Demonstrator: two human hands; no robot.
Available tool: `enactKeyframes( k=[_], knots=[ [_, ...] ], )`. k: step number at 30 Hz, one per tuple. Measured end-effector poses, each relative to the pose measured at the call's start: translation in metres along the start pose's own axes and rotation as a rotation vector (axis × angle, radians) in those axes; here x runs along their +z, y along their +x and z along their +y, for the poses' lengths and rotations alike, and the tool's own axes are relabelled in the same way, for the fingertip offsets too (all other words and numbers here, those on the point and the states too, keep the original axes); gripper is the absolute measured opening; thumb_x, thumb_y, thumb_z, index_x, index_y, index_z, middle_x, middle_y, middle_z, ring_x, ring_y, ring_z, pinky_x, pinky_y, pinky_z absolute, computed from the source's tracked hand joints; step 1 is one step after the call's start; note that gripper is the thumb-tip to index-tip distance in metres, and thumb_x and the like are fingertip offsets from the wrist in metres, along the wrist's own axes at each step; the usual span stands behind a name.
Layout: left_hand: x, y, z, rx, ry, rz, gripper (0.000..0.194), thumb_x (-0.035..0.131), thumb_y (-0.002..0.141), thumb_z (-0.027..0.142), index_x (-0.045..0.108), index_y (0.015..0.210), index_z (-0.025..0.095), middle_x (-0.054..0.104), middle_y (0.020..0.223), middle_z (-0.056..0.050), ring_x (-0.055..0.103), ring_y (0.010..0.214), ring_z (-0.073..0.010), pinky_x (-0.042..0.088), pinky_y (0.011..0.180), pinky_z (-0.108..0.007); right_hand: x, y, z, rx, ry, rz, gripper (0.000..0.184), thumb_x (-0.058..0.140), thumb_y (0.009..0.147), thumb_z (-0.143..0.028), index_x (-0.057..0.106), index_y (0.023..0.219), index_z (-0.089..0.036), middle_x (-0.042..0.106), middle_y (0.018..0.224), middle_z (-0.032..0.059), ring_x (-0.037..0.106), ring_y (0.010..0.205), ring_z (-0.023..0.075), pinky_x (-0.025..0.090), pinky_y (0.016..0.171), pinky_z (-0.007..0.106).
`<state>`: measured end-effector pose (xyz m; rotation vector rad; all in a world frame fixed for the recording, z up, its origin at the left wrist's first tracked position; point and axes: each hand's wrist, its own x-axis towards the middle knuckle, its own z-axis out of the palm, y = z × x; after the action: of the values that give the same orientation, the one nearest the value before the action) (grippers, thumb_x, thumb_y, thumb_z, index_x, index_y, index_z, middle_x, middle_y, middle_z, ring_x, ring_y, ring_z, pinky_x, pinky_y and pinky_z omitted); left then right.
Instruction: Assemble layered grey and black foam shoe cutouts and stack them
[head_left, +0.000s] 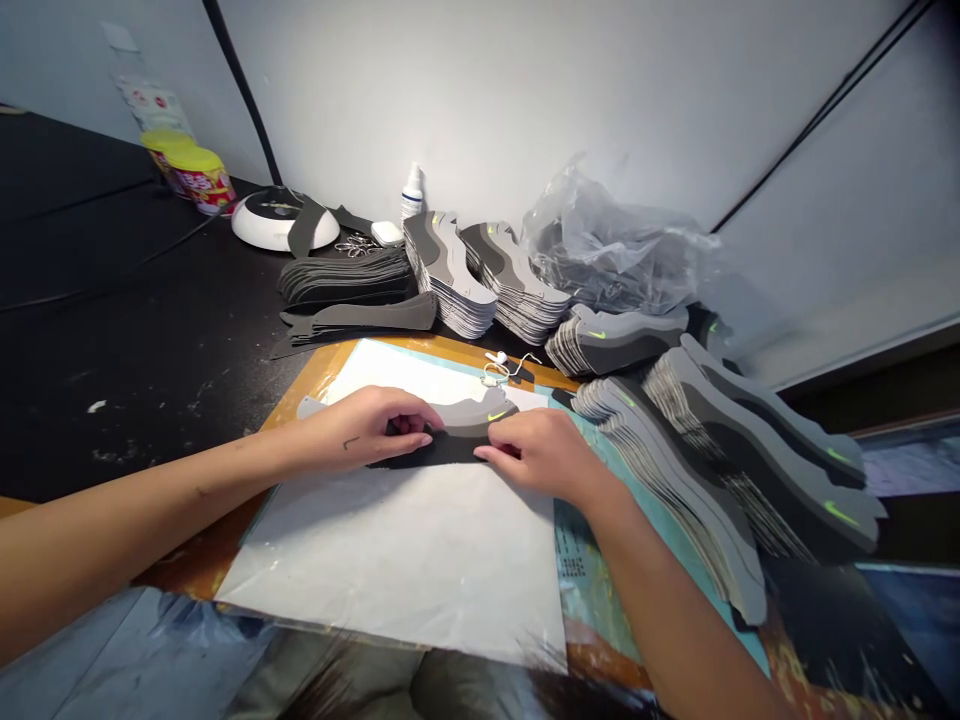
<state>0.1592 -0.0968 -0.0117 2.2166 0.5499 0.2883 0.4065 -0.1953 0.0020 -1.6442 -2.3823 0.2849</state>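
My left hand (pixel 367 430) and my right hand (pixel 532 455) both pinch a layered grey shoe-upper panel (pixel 469 418) with a neon-green swoosh. The panel lies on a black foam-like shoe piece (pixel 435 453), and my fingers press the two layers together at their edge. Beneath them is a white sheet (pixel 390 565) on a cutting board with an orange-brown border (pixel 315 395). Just beyond my right hand sits a small white cable (pixel 499 368). Large stacks of matching grey panels (pixel 660 450) fan out to my right.
More panel stacks (pixel 450 275) and dark strips (pixel 345 278) stand at the back, by a crumpled plastic bag (pixel 615 240). Behind them are a white round device (pixel 281 222), a spray bottle (pixel 411 193) and yellow-lidded containers (pixel 191 170). A black tabletop (pixel 135 340) extends left, and a white wall rises behind.
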Motion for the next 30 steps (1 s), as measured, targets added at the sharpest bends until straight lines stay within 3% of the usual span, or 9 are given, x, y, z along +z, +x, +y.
enactKeyframes(
  k=[4,10,15,24,30],
  knots=[
    [0.002,0.000,-0.003,0.042,0.007,0.016,0.030,0.057,0.094,0.034,0.063,0.120,0.021,0.062,0.080,0.000,0.055,0.068,-0.0119,0.041,0.061,-0.021,0.010,0.002,-0.011,-0.050,0.104,0.207,0.042,0.051,0.096,-0.033,0.047,0.057,-0.018,0.047,0.054,-0.0033,0.038,0.054,0.0105,0.024,0.058,0.026],
    [0.005,0.000,-0.008,0.049,-0.014,0.012,0.036,0.054,0.095,0.034,0.053,0.130,0.022,0.062,0.081,0.000,0.055,0.069,-0.0126,0.040,0.063,-0.022,0.020,0.009,-0.023,0.041,0.091,0.000,0.026,0.063,0.091,-0.032,0.054,0.070,-0.019,0.058,0.067,-0.0038,0.043,0.062,0.0111,0.021,0.058,0.026],
    [0.010,0.001,-0.014,0.055,0.010,0.051,0.037,0.056,0.094,0.034,0.052,0.130,0.023,0.061,0.081,0.001,0.054,0.069,-0.0132,0.040,0.064,-0.023,0.020,0.011,-0.024,0.092,0.083,-0.062,0.027,0.062,0.092,-0.033,0.055,0.070,-0.019,0.059,0.068,-0.0036,0.045,0.063,0.0115,0.019,0.058,0.027],
    [0.006,0.002,-0.012,0.084,0.127,0.049,0.023,0.058,0.093,0.031,0.060,0.114,0.022,0.059,0.076,0.003,0.053,0.067,-0.0124,0.037,0.064,-0.023,0.023,0.009,-0.029,0.069,0.025,-0.035,0.023,0.053,0.099,-0.033,0.056,0.081,-0.019,0.066,0.078,0.0005,0.053,0.072,0.0144,0.024,0.063,0.028],
    [0.005,0.001,-0.011,0.102,0.172,0.058,0.025,0.057,0.094,0.033,0.060,0.116,0.022,0.059,0.077,0.002,0.052,0.068,-0.0131,0.037,0.064,-0.023,0.022,0.010,-0.032,0.129,0.039,-0.032,0.031,0.064,0.092,-0.038,0.051,0.071,-0.019,0.062,0.070,-0.0028,0.048,0.066,0.0131,0.021,0.060,0.027]
  ],
)
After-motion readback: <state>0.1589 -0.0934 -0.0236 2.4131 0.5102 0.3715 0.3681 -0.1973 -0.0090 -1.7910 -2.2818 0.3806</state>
